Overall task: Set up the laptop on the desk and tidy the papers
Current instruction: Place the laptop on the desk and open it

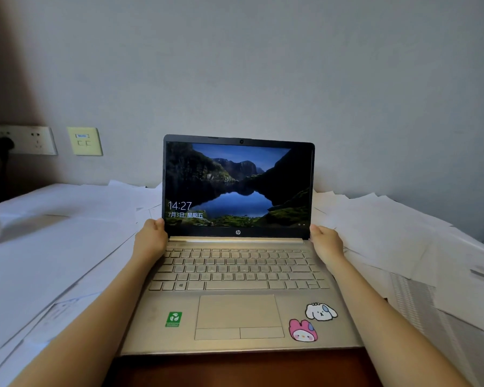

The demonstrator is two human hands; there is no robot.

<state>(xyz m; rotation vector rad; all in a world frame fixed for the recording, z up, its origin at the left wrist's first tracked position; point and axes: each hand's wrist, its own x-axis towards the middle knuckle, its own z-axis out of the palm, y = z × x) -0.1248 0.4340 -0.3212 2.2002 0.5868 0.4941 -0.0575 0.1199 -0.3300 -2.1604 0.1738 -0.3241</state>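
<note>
1. Forearms are reaching in closest to the lens; left hand (151,238) and right hand (325,241) fingers are wrapping the laptop (236,275) by its hinge corners, probably steadying it for positioning.
2. It's sitting lit on the bench (246,370), front-center.
3. Count: one laptop, two hands, three stickers, papers (389,236) spreading both sides, too many overlapping to count.

Dim, soft room light; the lit laptop screen (238,185) between the hands is the brightest patch. Deep shadow fills the corner far beyond the left hand (150,237). Wide-angle bending stretches the edges; the picture is slightly soft.
</note>
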